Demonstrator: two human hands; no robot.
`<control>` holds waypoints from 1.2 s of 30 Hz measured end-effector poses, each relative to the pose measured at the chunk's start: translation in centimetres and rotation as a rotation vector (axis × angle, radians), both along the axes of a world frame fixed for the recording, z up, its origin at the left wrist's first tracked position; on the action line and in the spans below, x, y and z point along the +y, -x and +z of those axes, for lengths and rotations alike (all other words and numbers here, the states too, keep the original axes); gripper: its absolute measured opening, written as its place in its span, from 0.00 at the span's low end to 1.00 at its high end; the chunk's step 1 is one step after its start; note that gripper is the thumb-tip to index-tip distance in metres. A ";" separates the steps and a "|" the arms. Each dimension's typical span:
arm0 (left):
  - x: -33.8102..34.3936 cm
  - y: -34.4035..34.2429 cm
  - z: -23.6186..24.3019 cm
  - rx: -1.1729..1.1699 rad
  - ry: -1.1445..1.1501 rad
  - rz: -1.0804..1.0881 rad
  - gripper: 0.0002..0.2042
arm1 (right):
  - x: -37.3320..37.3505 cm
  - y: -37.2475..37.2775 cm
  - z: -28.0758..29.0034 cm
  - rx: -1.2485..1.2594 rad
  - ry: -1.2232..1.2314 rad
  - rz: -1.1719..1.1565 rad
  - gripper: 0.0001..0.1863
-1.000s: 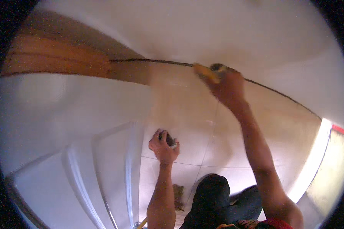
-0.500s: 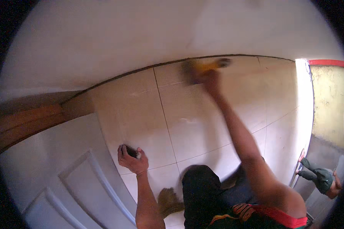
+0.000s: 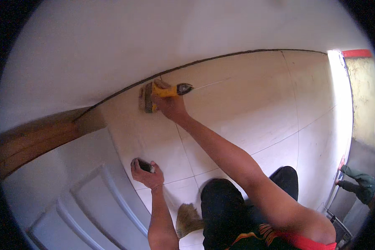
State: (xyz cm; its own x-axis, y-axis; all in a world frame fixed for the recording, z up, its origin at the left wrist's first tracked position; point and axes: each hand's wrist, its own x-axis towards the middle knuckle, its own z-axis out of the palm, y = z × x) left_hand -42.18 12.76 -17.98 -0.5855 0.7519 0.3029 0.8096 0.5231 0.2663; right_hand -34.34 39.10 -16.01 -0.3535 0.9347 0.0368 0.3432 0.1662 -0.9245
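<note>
Near the wall, my right hand (image 3: 169, 102) is closed round a scrub brush with a yellow handle (image 3: 166, 91), dark at one end. Its brownish bristle side (image 3: 146, 98) faces left, at or just above the floor tiles (image 3: 237, 100); contact is unclear. Lower left, my left hand (image 3: 147, 177) curls its fingers round a small dark object with a pale edge (image 3: 146, 165); its kind cannot be made out. Between my left forearm and my knee lies a brown bristly thing, like a broom head (image 3: 188, 216).
A white wall (image 3: 133, 37) meets the tiles along a dark seam. A grey panelled door (image 3: 83, 183) stands at left, beside brown wood (image 3: 41, 139). At right, beyond a bright doorway edge (image 3: 339, 96), a person in green trousers (image 3: 360, 183) is partly visible.
My right hand has swept the brush left along the wall, from past the tile joint to the joint's left side. My left hand has hardly moved.
</note>
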 end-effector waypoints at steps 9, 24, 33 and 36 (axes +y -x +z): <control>0.6 -0.6 0.4 -0.047 -0.017 -0.015 0.27 | 6.1 -21.3 -2.7 0.311 -0.155 -0.673 0.11; 2.1 -3.0 -0.3 -0.047 -0.023 -0.032 0.27 | 19.4 -43.9 -0.2 -0.027 -0.108 -0.244 0.18; 0.2 -0.7 0.2 -0.070 0.018 -0.015 0.31 | 10.8 -27.2 -0.8 0.353 0.172 -0.079 0.20; 0.5 -1.2 0.0 -0.179 0.015 0.004 0.31 | 7.6 -18.4 0.8 0.199 0.174 0.366 0.24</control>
State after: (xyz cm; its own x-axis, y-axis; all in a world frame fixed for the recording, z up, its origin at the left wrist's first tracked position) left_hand -40.97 13.25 -18.01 -0.6320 0.7533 0.1821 0.7479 0.5313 0.3979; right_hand -15.92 46.74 -15.23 -0.6637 0.7479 -0.0086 0.1031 0.0801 -0.9914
